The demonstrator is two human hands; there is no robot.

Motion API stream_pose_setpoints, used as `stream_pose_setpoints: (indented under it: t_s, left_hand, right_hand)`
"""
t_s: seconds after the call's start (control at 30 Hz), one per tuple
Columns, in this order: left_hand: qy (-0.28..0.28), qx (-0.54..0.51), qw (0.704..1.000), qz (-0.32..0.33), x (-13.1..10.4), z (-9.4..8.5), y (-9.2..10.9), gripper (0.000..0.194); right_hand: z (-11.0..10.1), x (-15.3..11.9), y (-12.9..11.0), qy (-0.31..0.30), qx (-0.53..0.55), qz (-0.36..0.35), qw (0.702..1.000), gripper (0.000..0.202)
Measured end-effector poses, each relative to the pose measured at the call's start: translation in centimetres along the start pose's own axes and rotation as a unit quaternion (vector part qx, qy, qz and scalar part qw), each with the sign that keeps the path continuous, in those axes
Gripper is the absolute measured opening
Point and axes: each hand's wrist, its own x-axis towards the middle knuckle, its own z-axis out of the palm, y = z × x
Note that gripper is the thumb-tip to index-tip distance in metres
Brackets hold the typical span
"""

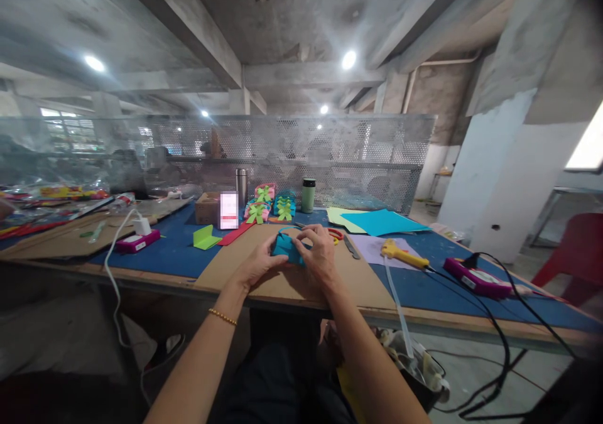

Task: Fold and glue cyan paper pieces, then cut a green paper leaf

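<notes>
A small blue folded paper piece is held over the brown cardboard sheet in front of me. My left hand grips its left side, thumb along the near edge. From the right, my right hand pinches it between thumb and fingers. A thin blue strip curves above the piece; whether it is joined on is unclear. Just beyond my right hand lie red-handled scissors, partly hidden. A dark knife blade rests to their right.
A yellow glue gun lies on lilac paper at right, its cord running to a purple power strip. Behind stand pink and blue bundles with green bows, a green tumbler, a steel flask and a cardboard box. Blue sheets lie back right.
</notes>
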Motion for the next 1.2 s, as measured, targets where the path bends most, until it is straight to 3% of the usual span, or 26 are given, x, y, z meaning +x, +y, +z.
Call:
stream_pose_setpoints:
  t_s: [0.27,0.63,0.73,0.83,0.87,0.97,1.03,1.2]
  left_hand:
    - [0.019,0.012,1.0,0.017,0.2,-0.3,-0.2,0.068]
    - [0.107,-0.003,0.993,-0.055,0.2,0.4,1.0,0.046]
    - [0.141,-0.016,0.988,-0.062,0.4,0.2,0.9,0.038]
    - [0.163,-0.038,0.984,-0.06,0.7,-0.1,0.9,0.038]
    - [0.168,-0.042,0.983,-0.055,0.8,-0.1,0.9,0.038]
    - [0.174,-0.046,0.983,-0.037,0.7,0.0,1.0,0.041]
    - [0.166,-0.046,0.985,-0.029,0.5,0.3,1.2,0.043]
    - [0.142,-0.036,0.989,-0.028,0.2,0.5,1.5,0.046]
  right_hand:
    - [-0.1,-0.2,-0.2,-0.016,-0.024,-0.029,0.999,0.02]
    - [-0.3,-0.5,-1.5,-0.045,0.012,-0.04,0.998,0.023]
    - [-0.7,-0.2,-0.8,0.033,0.074,0.021,0.996,0.023]
    - [-1.0,0.1,0.5,0.121,0.162,0.173,0.964,0.032]
    - [-1.1,0.1,0.8,0.11,0.192,0.221,0.95,0.035]
    - [-1.3,0.1,0.8,-0.005,0.256,0.298,0.92,0.04]
    - [-1.2,-0.1,0.4,-0.058,0.274,0.304,0.911,0.04]
    - [-1.3,-0.4,-0.8,-0.098,0.334,0.323,0.88,0.029]
